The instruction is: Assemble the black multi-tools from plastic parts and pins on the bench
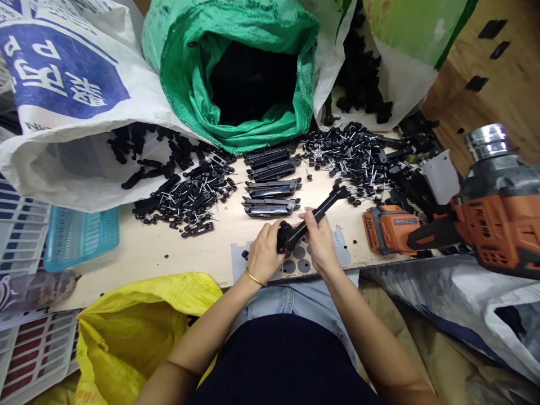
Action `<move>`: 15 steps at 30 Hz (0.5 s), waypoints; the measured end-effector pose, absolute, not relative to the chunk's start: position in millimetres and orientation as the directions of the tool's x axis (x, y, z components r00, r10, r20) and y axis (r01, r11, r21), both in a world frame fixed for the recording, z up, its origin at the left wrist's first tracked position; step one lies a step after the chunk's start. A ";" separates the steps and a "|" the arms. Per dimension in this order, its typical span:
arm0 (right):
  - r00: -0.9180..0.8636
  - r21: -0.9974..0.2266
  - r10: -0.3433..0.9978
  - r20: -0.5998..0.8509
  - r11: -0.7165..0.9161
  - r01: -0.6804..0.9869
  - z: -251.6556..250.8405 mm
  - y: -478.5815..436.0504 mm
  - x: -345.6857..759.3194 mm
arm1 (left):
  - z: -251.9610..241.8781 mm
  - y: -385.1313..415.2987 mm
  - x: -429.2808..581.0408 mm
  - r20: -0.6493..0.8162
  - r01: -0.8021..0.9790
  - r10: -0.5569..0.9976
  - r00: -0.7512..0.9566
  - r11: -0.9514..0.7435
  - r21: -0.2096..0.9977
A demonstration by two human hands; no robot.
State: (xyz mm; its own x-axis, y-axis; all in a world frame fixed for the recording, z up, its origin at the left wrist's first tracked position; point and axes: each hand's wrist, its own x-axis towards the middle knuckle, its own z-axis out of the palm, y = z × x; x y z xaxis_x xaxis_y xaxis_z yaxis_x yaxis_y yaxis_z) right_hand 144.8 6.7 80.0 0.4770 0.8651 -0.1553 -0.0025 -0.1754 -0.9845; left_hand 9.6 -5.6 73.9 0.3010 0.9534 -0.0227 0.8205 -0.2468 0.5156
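My left hand (266,247), with a gold bangle at the wrist, is closed around the lower end of a black jointed plastic bar (302,229). My right hand (320,239) has its fingers wrapped on the same bar further up. The bar slants up to the right, and its far end sticks out past my right hand. Beneath both hands lies a grey sheet with round holes (341,245) on the wooden bench top (198,253). Just beyond them, several similar folded black plastic assemblies (272,207) are stacked in a column.
Piles of small black parts with metal pins (192,197) lie left and right of the stack. A white sack (139,107), a green sack (181,84) and a yellow sack (126,332) surround the bench. An orange cordless power tool (502,214) rests at right, a blue basket (82,236) at left.
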 end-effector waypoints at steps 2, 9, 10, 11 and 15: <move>0.489 -0.921 0.866 0.108 -0.097 0.377 85.9 -5.0 170.4 | 72.5 4.2 -6.5 -0.055 0.831 0.945 0.322 -0.255 0.494; -0.604 -0.619 0.771 -0.201 0.378 0.689 108.8 -48.4 202.1 | 97.4 -8.4 -47.7 -0.234 0.558 0.573 0.785 -0.492 0.668; -0.669 -0.706 0.695 -0.264 0.334 0.625 115.0 -53.5 198.6 | 103.4 -14.5 -50.3 -0.231 0.488 0.514 0.826 -0.448 0.749; -0.708 -0.789 0.643 -0.292 0.256 0.558 121.7 -58.3 194.2 | 109.7 -21.1 -52.4 -0.209 0.418 0.491 0.846 -0.368 0.831; -0.648 -0.938 0.690 -0.321 -0.140 0.316 142.5 -75.2 170.0 | 132.4 -46.8 -50.0 -0.177 0.189 0.717 0.674 0.064 0.980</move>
